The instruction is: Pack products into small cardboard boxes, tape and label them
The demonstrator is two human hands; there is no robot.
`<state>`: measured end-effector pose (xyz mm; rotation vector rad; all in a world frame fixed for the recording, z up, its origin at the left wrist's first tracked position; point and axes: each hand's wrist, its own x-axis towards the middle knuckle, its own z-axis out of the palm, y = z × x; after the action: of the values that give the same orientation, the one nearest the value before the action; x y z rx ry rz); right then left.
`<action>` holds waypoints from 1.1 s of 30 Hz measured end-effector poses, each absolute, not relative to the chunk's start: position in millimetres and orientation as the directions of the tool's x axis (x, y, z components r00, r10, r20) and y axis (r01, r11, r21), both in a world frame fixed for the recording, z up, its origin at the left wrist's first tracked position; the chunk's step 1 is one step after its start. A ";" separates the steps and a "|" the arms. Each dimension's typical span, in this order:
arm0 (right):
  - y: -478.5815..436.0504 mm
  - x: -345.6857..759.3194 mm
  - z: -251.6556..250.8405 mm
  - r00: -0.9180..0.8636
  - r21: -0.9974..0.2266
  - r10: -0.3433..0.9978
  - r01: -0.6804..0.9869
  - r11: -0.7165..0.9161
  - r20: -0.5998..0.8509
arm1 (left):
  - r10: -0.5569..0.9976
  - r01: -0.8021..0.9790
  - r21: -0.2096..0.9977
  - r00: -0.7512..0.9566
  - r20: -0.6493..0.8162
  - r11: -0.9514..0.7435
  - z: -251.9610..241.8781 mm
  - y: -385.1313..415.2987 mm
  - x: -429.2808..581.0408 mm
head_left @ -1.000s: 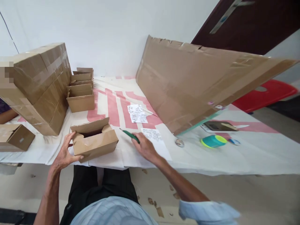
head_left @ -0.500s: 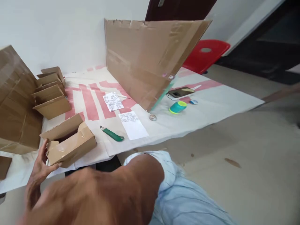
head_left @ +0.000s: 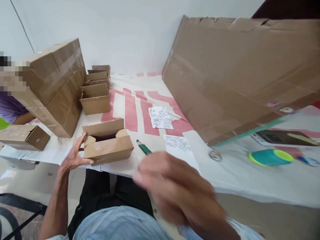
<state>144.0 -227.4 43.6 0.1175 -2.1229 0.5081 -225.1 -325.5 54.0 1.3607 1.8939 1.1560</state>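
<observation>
My left hand (head_left: 75, 156) grips the left end of a small open cardboard box (head_left: 112, 151), thumb at the near lower edge and fingers behind the end. The box sits at the table's front edge, its long back flap upright. My right hand (head_left: 175, 186) hangs nearer the camera, right of the box, blurred by motion. Its fingers look curled together; whatever they may hold cannot be made out. Just beyond it lies a green utility knife (head_left: 143, 147), its handle partly hidden by that hand. A sheet of paper with drawn shapes (head_left: 181, 150) is right of the knife.
Large cardboard boxes stand left (head_left: 57, 86) and right (head_left: 237, 73). Several small open boxes (head_left: 96, 101) line up behind; a closed one (head_left: 27, 137) lies far left, near another person's arm (head_left: 25, 118). A tape roll (head_left: 215, 155), teal-yellow spool (head_left: 271, 157) and phone (head_left: 285, 137) lie right.
The view has swung left, so the table's things appear farther right. My right arm has drawn back from across the view, bringing my right hand into sight. My left hand stays on the box.
</observation>
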 end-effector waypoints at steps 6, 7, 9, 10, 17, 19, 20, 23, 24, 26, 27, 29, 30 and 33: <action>-102.8 34.5 123.5 -0.805 -0.281 0.130 -0.047 0.959 0.579 | 0.932 0.413 0.899 -0.362 0.014 0.147 65.0 -331.9 -220.4; -103.7 31.1 112.7 -0.853 -0.269 0.135 -0.006 0.963 0.504 | 0.929 0.411 0.899 -0.370 0.015 0.150 65.1 -331.8 -220.3; -107.3 28.4 95.0 -0.907 -0.227 0.122 0.030 0.973 0.404 | 0.917 0.413 0.896 -0.399 0.017 0.162 63.8 -330.7 -220.2; -109.5 28.4 90.2 -0.913 -0.195 0.106 0.029 0.980 0.395 | 0.908 0.412 0.894 -0.418 0.016 0.174 62.8 -329.9 -220.2; -147.4 52.0 74.8 -0.776 -0.029 -0.084 -0.131 0.991 0.625 | 0.907 0.438 0.876 -0.422 0.004 0.200 62.3 -326.0 -217.9; -156.7 59.3 64.2 -0.766 -0.047 -0.080 -0.143 0.989 0.638 | 0.922 0.470 0.859 -0.386 -0.007 0.203 65.2 -325.7 -215.8; -158.9 61.1 59.7 -0.764 -0.062 -0.070 -0.143 0.988 0.641 | 0.929 0.485 0.851 -0.371 -0.010 0.203 66.9 -325.5 -214.6; -156.3 57.1 55.3 -0.789 -0.128 -0.044 -0.154 0.980 0.613 | 0.940 0.534 0.821 -0.342 -0.010 0.203 70.5 -325.0 -211.2; -153.2 52.7 57.1 -0.808 -0.146 -0.037 -0.151 0.978 0.588 | 0.940 0.542 0.815 -0.340 -0.011 0.206 71.1 -324.9 -210.4; -145.5 41.1 63.9 -0.855 -0.156 -0.036 -0.136 0.978 0.518 | 0.939 0.549 0.809 -0.344 -0.011 0.210 70.9 -324.9 -209.2; -141.4 34.8 68.1 -0.878 -0.149 -0.042 -0.128 0.981 0.477 | 0.937 0.548 0.809 -0.348 -0.010 0.212 70.4 -325.1 -208.8; -132.8 23.7 76.9 -0.925 -0.122 -0.056 -0.109 0.986 0.376 | 0.933 0.544 0.811 -0.359 -0.008 0.216 68.8 -325.8 -208.3; -128.2 19.8 81.2 -0.946 -0.103 -0.057 -0.094 0.990 0.320 | 0.931 0.542 0.812 -0.364 -0.006 0.217 67.9 -326.2 -208.2; -113.2 15.4 94.3 -0.984 -0.018 -0.003 -0.007 1.000 0.177 | 0.929 0.540 0.816 -0.369 0.006 0.209 65.0 -327.5 -207.7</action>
<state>15.4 -113.2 94.3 0.0074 -2.9639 0.0271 -207.7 -327.5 65.0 1.3578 1.9937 1.0351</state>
